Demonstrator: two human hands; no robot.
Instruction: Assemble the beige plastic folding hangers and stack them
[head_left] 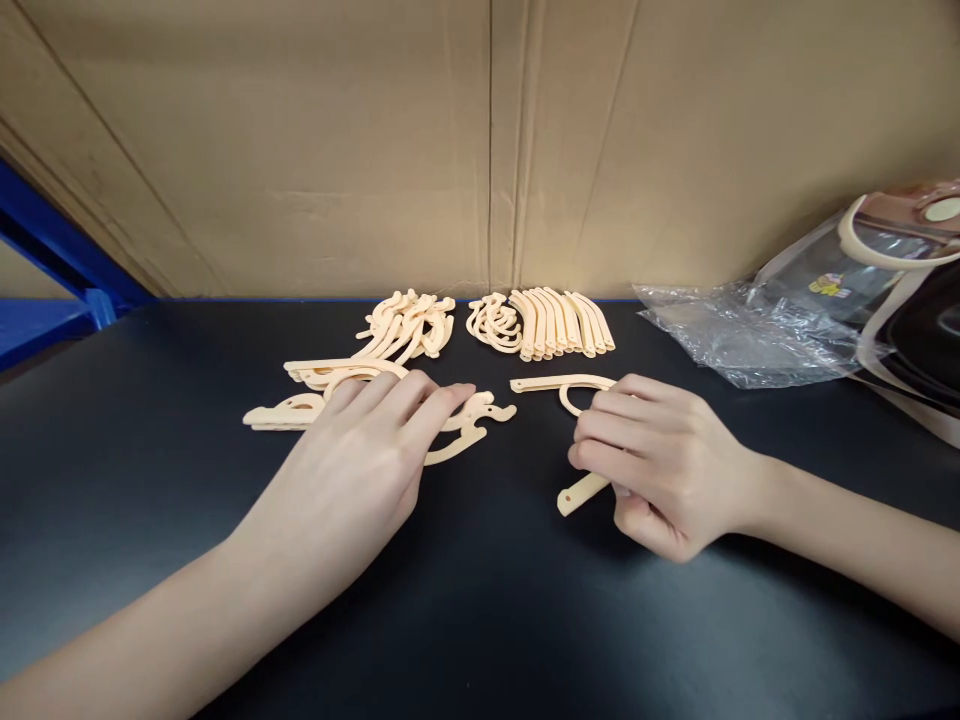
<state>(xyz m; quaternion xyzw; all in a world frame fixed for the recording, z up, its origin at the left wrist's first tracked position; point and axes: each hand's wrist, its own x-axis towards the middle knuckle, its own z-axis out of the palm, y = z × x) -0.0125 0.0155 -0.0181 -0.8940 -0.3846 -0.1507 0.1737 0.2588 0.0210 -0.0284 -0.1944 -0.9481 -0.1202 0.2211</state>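
Observation:
My left hand (360,440) is closed over a cream plastic folding hanger (457,445) on the table, its hook end showing past my index finger. More folded hangers (281,413) lie together beneath and left of that hand. On the right, my right hand (660,460) has its fingers curled around cream hanger parts: a long arm (555,383), a curved piece (568,400) and a straight end with a hole (581,495). The palm hides how these parts join. My fingertips are mostly hidden.
Behind my hands lie a pile of curved hanger arms (401,325), a small heap of hooks (495,323) and a neat row of arms (562,322). Clear plastic bags (750,335) and a transparent bag with straps (825,265) sit right. Cardboard (337,150) backs the black table (465,620).

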